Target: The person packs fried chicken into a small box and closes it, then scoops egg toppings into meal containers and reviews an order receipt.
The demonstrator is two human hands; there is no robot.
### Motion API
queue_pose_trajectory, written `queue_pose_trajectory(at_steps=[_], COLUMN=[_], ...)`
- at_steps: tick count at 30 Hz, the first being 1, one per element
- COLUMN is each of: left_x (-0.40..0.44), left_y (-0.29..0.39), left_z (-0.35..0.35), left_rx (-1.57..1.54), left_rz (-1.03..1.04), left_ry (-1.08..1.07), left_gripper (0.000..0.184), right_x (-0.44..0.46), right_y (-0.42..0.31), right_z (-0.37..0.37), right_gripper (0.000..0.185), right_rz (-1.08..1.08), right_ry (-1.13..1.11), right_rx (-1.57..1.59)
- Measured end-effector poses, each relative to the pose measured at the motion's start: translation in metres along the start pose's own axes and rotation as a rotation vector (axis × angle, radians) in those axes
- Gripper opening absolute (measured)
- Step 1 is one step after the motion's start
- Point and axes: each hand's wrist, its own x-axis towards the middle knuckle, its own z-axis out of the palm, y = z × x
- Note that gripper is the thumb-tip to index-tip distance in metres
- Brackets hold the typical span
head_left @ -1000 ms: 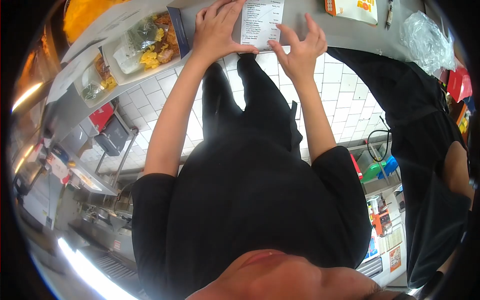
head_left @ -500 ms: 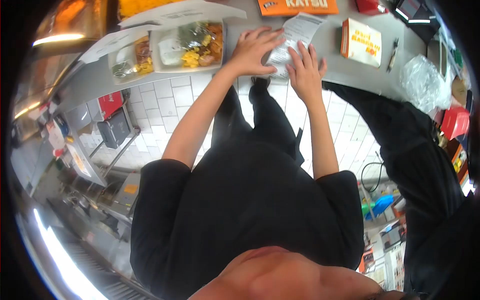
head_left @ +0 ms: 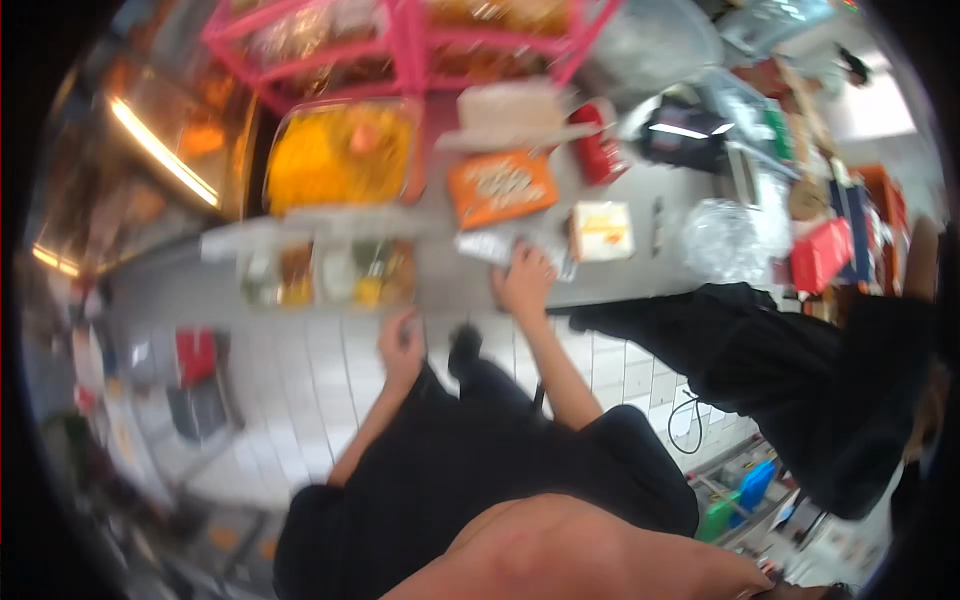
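My right hand lies over the white printed receipt on the grey counter, its fingers bent and blurred. Below the counter's front edge, my left hand hangs beside my dark clothes with its fingers curled; whether anything is inside is hidden. Just behind the receipt is an orange box. A small white and yellow box stands right of my right hand. Two open food boxes, one nearer and another farther left, sit near the counter edge.
A tray of yellow food stands behind the food boxes, below a pink rack. Further right are a pen, a clear plastic bag and a red box. Another person in black stands at the right.
My left hand has left the receipt and dropped below the counter edge, its fingers now curled. My right hand stays at the receipt. The view has shifted, showing more of the counter's back.
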Motion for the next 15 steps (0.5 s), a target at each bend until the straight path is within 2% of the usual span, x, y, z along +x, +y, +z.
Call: queue_pose_trajectory(at_steps=[1, 2, 3, 5, 8, 13, 15], left_x=[-0.004, -0.005, -0.003, 0.002, 0.015, 0.034, 0.038], left_y=[-0.017, -0.034, -0.041, -0.059, -0.096, -0.099, -0.099], left_z=[-0.009, -0.024, -0.038, -0.057, -0.071, -0.089, -0.087], left_rx=[-0.090, 0.033, 0.024, -0.028, -0.020, 0.046, 0.038], left_rz=[-0.078, -0.153, -0.274, -0.286, -0.197, -0.241, -0.287], left_ry=[0.109, 0.135, 0.161, 0.214, 0.263, 0.030, 0.015], left_gripper=[0.029, 0.030, 0.035, 0.051, 0.059, 0.069, 0.069], right_x=[0.002, 0.006, 0.009, -0.003, -0.009, -0.019, -0.022], right_y=[0.001, 0.001, 0.001, 0.002, -0.009, -0.038, -0.054], right_z=[-0.005, -0.013, -0.021, -0.022, -0.019, -0.034, -0.036], right_gripper=[0.067, 0.067, 0.067, 0.069, 0.071, 0.072, 0.072], right_rz=[0.036, 0.073, 0.092, 0.068, 0.073, 0.122, 0.068], right_ry=[-0.053, -0.112, -0.192, -0.079, -0.030, 0.000, 0.020], right_rx=[0.116, 0.173, 0.235, 0.208, 0.185, 0.160, 0.153])
